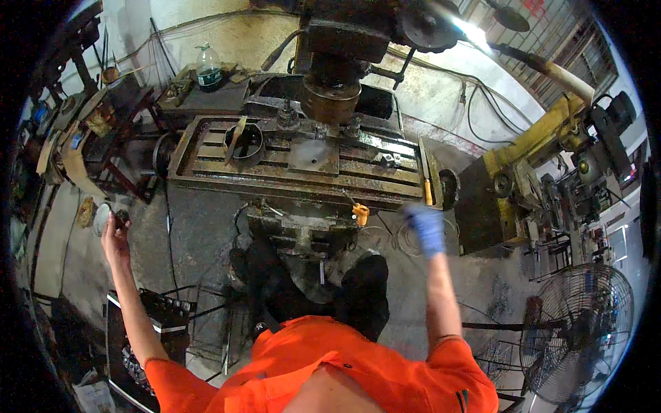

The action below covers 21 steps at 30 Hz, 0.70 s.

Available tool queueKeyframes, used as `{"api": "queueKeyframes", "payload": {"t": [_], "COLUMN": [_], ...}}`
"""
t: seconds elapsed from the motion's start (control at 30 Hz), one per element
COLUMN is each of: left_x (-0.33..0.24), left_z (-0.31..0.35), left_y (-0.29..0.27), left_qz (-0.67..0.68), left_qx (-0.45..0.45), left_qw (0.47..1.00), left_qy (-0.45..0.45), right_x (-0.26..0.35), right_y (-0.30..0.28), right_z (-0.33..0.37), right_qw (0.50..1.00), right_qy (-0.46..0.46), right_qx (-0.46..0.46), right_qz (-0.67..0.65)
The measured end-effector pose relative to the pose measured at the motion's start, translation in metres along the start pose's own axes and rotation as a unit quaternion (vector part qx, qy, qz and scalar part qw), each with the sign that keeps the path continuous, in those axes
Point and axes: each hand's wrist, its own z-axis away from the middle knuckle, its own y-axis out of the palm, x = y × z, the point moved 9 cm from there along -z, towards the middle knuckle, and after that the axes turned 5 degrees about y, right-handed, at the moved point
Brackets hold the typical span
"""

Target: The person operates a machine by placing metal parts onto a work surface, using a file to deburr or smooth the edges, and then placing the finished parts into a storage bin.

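Out to the left, my bare left hand (116, 237) is closed on a round grey disc (101, 219). A small dark lump shows at its fingertips; I cannot make out whether it belongs to the disc. My right hand (425, 230), in a blue glove, is smeared by motion, so its fingers do not show clearly. It is just off the front right corner of the milling machine table (275, 176), close to a tool with an orange handle (427, 193). Under the machine's spindle (330, 100) sits a flat metal plate (313, 157) on the slotted table.
A dark pot (244, 146) with a brush (235, 140) stands on the table's left part. An orange-yellow fitting (360, 214) juts from the table's front. A drawer cabinet (155, 323) is at lower left, a caged fan (577, 334) at lower right, and yellow machinery (492, 199) beyond.
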Motion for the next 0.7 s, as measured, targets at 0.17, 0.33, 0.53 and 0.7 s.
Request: {"api": "queueKeyframes", "payload": {"t": [0.17, 0.33, 0.53, 0.7], "left_x": [-0.014, -0.019, -0.007, 0.016], "left_z": [0.017, 0.017, 0.024, 0.019], "left_y": [0.075, 0.089, 0.074, 0.095], "left_qz": [0.022, 0.013, 0.039, 0.054], "left_qx": [0.062, 0.082, 0.053, 0.079], "left_qw": [0.998, 0.996, 0.998, 0.995], "left_qy": [0.025, 0.021, -0.006, 0.016], "right_x": [-0.153, -0.182, -0.023, 0.052], "right_y": [0.224, 0.287, 0.147, 0.133], "right_z": [0.089, 0.106, 0.078, 0.035], "right_qw": [0.938, 0.898, 0.899, 0.954], "right_qy": [0.219, 0.335, 0.223, -0.031], "right_qx": [0.253, 0.208, 0.153, 0.239], "right_qz": [-0.091, -0.196, -0.343, 0.179]}}
